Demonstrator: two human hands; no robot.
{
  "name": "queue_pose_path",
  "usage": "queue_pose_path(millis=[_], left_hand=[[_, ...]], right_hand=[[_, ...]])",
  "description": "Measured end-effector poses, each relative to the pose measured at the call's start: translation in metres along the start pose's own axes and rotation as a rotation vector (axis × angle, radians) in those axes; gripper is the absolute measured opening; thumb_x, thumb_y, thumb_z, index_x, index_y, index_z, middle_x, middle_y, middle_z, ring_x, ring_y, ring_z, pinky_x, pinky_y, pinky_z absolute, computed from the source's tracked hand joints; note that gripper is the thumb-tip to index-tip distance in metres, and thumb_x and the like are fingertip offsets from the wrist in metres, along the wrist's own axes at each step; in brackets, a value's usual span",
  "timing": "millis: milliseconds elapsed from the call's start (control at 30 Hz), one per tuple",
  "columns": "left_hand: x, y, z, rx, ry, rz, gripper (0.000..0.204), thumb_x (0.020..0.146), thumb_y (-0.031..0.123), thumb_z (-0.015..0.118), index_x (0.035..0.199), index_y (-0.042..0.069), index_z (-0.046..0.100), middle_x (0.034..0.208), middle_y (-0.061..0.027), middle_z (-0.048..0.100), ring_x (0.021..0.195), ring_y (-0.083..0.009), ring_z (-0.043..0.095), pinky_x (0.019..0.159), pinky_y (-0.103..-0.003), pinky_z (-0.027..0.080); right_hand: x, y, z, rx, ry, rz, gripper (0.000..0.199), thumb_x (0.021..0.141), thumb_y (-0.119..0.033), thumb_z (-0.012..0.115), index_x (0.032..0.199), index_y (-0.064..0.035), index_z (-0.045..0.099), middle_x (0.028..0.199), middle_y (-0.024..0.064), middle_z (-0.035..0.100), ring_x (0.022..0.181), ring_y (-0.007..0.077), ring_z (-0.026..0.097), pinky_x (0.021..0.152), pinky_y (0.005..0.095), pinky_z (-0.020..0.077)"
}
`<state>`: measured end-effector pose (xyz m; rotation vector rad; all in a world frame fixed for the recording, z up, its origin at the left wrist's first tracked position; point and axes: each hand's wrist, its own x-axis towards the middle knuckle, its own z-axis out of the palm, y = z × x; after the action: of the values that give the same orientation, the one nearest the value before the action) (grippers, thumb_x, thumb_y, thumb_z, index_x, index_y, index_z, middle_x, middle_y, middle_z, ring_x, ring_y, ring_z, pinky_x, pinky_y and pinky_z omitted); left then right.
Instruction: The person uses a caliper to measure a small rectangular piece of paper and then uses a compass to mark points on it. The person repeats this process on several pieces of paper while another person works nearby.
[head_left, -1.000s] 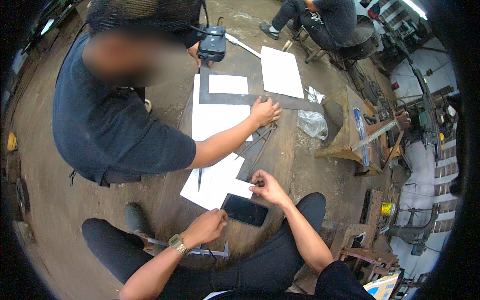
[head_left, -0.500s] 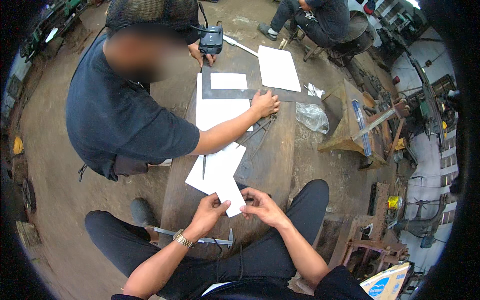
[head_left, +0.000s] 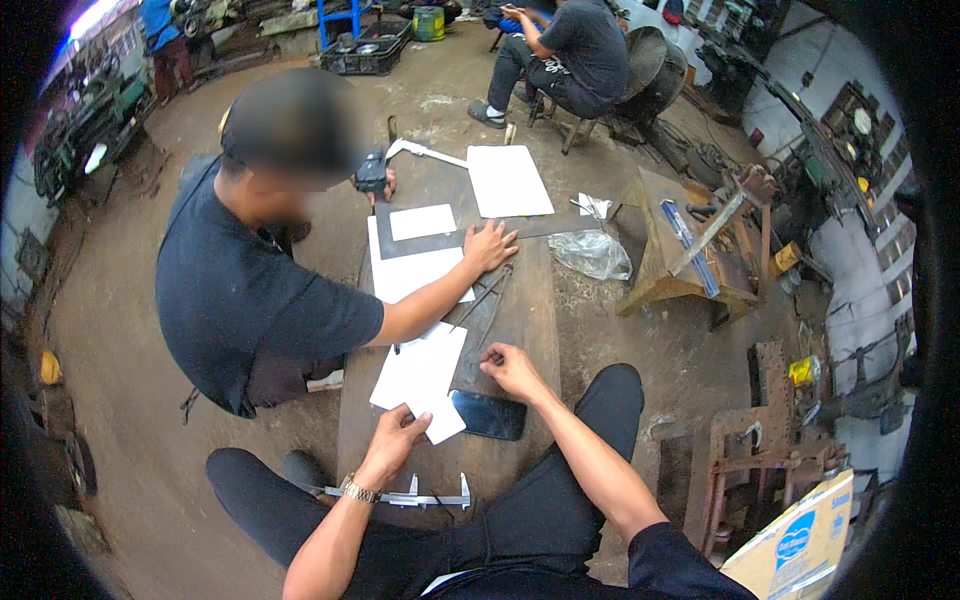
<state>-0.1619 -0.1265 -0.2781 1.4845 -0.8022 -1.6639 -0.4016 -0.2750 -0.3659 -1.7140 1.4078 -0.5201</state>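
Observation:
My left hand (head_left: 393,440) pinches the edge of a small white card (head_left: 445,422) between thumb and fingers. A larger white sheet (head_left: 425,360) lies on the wooden bench just beyond it. My right hand (head_left: 515,374) hovers over the bench with its fingers curled together; whether anything tiny is between them cannot be seen. Beneath and nearer me lies a black smartphone (head_left: 488,415). Metal dividers (head_left: 488,298) rest beyond my right hand. A caliper (head_left: 430,498) lies at the bench's near end, between my legs.
A co-worker's hand (head_left: 488,245) presses a dark steel square (head_left: 435,243) onto white paper. Farther along are a white pad (head_left: 508,182), a second caliper (head_left: 425,151) and a plastic bag (head_left: 592,255). A wooden stand (head_left: 655,285) stands at right, a cardboard box (head_left: 795,545) lower right.
My right hand has let go of the card and moved away, up and right. The phone now shows fully. My left hand keeps the card, and the head view has tilted up.

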Motion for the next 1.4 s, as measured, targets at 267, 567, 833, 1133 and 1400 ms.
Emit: queue_pose_path(millis=[267,567,833,1133,1400], left_hand=[[-0.006,-0.014,-0.001,-0.121,0.004,-0.027,0.024,0.100,0.010,0.064,0.119,-0.003,0.064,0.108,-0.0081,0.072,0.095,-0.0158,0.070,0.081,-0.031,0.057],[-0.056,0.016,0.017,-0.069,0.128,0.004,0.023,0.097,0.008,0.068,0.117,-0.004,0.066,0.098,-0.0047,0.071,0.080,-0.0099,0.064,0.067,-0.025,0.049],[-0.050,0.016,0.008,-0.106,0.088,0.036,0.021,0.096,0.009,0.069,0.112,-0.003,0.068,0.092,-0.0020,0.070,0.070,-0.0050,0.057,0.061,-0.021,0.043],[-0.027,0.039,-0.002,-0.109,-0.051,0.085,0.021,0.099,0.008,0.063,0.114,-0.006,0.066,0.107,-0.0083,0.070,0.096,-0.0142,0.066,0.084,-0.031,0.055],[-0.054,0.047,0.010,-0.060,-0.063,0.203,0.023,0.099,0.011,0.066,0.115,-0.007,0.066,0.102,-0.0072,0.071,0.093,-0.0109,0.065,0.079,-0.028,0.052]], right_hand=[[0.070,0.019,0.041,-0.162,0.437,0.123,0.038,0.082,-0.013,0.078,0.105,0.0094,0.058,0.099,0.0322,0.068,0.094,0.0468,0.068,0.084,0.0501,0.0560],[0.095,0.050,0.016,-0.137,0.278,0.240,0.019,0.078,-0.009,0.074,0.082,0.0071,0.066,0.085,0.0288,0.071,0.088,0.0430,0.072,0.074,0.0442,0.0591],[0.021,0.042,-0.051,1.062,-0.177,0.397,0.008,0.094,-0.003,0.066,0.099,-0.0029,0.059,0.087,0.0075,0.061,0.072,0.0161,0.056,0.063,0.0317,0.0469],[-0.100,-0.105,-0.096,1.078,-0.033,-0.188,0.014,0.099,-0.013,0.065,0.106,-0.0083,0.054,0.097,0.0115,0.066,0.083,0.0218,0.070,0.071,0.0355,0.0627],[-0.159,-0.181,-0.026,0.965,0.036,-0.337,0.022,0.093,0.004,0.067,0.105,-0.0020,0.049,0.101,0.0177,0.062,0.086,0.0259,0.069,0.075,0.0424,0.0635]])
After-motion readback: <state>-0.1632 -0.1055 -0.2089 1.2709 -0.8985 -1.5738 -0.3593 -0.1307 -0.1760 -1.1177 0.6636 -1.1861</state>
